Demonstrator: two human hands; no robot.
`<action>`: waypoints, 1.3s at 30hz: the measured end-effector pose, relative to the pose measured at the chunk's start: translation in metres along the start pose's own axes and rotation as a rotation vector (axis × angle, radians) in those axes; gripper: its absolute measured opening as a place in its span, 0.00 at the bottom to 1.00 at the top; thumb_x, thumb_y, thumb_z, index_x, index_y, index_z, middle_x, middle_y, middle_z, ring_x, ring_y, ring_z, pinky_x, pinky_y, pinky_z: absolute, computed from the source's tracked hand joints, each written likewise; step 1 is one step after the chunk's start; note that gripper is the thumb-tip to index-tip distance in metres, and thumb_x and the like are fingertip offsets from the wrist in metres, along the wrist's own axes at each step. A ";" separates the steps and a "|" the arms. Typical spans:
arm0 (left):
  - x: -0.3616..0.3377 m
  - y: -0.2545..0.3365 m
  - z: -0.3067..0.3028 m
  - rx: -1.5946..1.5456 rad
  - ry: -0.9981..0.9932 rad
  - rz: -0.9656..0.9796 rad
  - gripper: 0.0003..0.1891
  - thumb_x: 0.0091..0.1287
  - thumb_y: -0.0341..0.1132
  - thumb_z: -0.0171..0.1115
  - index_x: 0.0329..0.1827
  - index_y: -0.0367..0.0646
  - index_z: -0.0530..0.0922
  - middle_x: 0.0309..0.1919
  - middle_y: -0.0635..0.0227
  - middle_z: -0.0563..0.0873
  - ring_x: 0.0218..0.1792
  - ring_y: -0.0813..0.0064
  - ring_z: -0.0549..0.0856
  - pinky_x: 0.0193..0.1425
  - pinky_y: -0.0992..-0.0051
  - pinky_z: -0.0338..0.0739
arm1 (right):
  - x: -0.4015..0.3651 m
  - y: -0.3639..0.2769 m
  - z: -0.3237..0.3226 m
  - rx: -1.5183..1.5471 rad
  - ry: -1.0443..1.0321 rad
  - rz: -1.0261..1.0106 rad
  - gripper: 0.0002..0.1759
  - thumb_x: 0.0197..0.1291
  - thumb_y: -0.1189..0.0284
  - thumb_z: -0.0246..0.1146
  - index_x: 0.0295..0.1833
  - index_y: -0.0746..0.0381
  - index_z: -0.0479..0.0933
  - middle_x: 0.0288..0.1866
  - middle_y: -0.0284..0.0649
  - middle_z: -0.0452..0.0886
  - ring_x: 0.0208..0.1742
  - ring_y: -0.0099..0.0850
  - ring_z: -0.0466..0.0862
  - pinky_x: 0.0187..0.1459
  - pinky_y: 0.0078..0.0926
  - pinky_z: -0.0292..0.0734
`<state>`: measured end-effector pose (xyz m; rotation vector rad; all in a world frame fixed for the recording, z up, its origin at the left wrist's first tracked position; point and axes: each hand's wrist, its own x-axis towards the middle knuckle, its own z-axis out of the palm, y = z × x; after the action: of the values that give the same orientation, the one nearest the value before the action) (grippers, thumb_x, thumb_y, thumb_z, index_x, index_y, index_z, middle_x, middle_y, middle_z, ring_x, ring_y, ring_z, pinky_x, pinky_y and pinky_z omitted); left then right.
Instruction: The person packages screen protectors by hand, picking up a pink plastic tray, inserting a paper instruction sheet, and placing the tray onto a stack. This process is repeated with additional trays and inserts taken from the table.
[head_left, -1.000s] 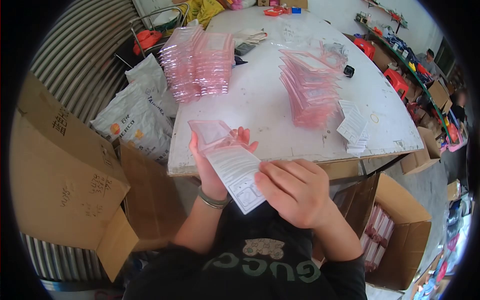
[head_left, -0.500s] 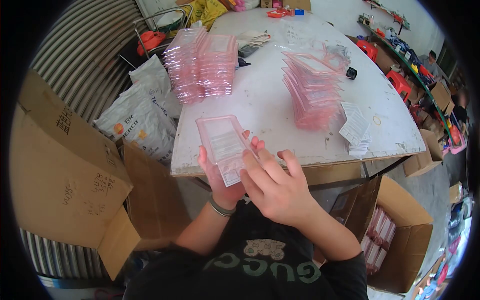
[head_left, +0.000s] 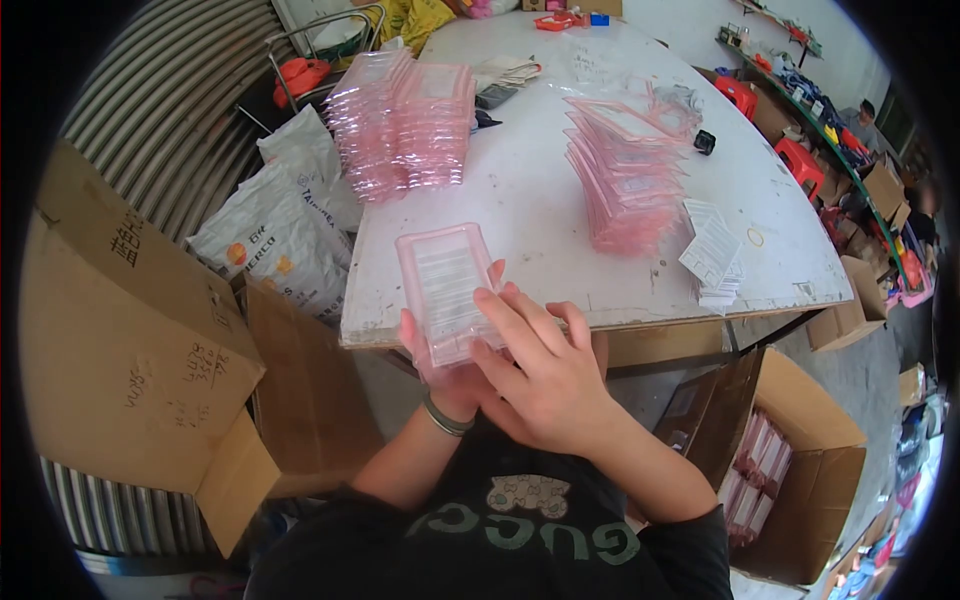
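Note:
A clear pink plastic packaging box (head_left: 431, 260) lies tilted across my left hand (head_left: 452, 388), whose fingers wrap round it from beneath. Inside it shows a white printed card (head_left: 447, 290). My right hand (head_left: 548, 378) is on the lower right side of the box, index finger on the card's area and thumb at the lower end. Beyond my hands, a stack of similar pink boxes (head_left: 625, 190) stands on the white table (head_left: 520, 190). To its right is a pile of white printed cards (head_left: 712, 250).
Two tall stacks of pink plastic boxes (head_left: 400, 130) stand at the table's left. A black object (head_left: 705, 142) sits at the right. On the floor are a large carton (head_left: 140, 330), white sacks (head_left: 285, 230) and an open carton (head_left: 810, 480) holding packed pink boxes.
The white card, which stuck out past the lower end of the box, now sits within it. The box has turned a little more upright, and my right hand has shifted slightly left.

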<state>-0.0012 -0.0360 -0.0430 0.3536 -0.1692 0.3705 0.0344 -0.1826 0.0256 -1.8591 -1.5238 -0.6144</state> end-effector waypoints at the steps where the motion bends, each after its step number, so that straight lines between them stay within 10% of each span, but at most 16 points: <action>1: -0.001 0.000 0.004 -0.051 -0.057 -0.010 0.58 0.64 0.76 0.49 0.83 0.36 0.49 0.67 0.47 0.73 0.68 0.53 0.72 0.73 0.55 0.69 | -0.001 -0.001 0.000 0.021 0.008 0.014 0.24 0.46 0.66 0.75 0.50 0.61 0.82 0.71 0.51 0.74 0.67 0.46 0.77 0.57 0.48 0.66; 14: 0.003 0.003 -0.007 -0.285 -0.256 -0.130 0.64 0.58 0.74 0.61 0.84 0.38 0.44 0.71 0.47 0.69 0.71 0.52 0.71 0.68 0.58 0.77 | -0.021 -0.006 0.016 -0.116 0.042 0.044 0.32 0.45 0.63 0.75 0.59 0.59 0.80 0.78 0.53 0.68 0.73 0.46 0.73 0.62 0.54 0.62; 23: 0.001 0.003 -0.006 -0.170 -0.265 0.029 0.61 0.60 0.68 0.64 0.86 0.46 0.40 0.84 0.52 0.47 0.78 0.43 0.63 0.77 0.44 0.67 | -0.012 -0.011 0.011 -0.226 -0.105 0.188 0.33 0.47 0.61 0.74 0.62 0.56 0.80 0.80 0.51 0.65 0.77 0.47 0.69 0.65 0.62 0.60; 33: 0.000 -0.002 0.000 -0.302 -0.273 -0.022 0.61 0.61 0.70 0.60 0.85 0.41 0.41 0.81 0.47 0.55 0.77 0.45 0.65 0.77 0.45 0.66 | -0.016 -0.004 0.013 -0.172 -0.069 0.134 0.27 0.49 0.62 0.73 0.58 0.55 0.81 0.78 0.51 0.68 0.76 0.47 0.70 0.67 0.61 0.58; 39: 0.007 0.000 -0.006 -0.094 -0.296 -0.170 0.59 0.64 0.74 0.53 0.84 0.38 0.44 0.78 0.39 0.62 0.77 0.45 0.64 0.80 0.46 0.59 | -0.018 -0.002 0.012 -0.085 0.223 -0.084 0.21 0.55 0.71 0.66 0.55 0.65 0.80 0.69 0.54 0.78 0.67 0.48 0.79 0.60 0.49 0.75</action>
<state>0.0055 -0.0315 -0.0475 0.3260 -0.4420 0.1401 0.0284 -0.1862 0.0050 -1.7294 -1.4524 -0.9070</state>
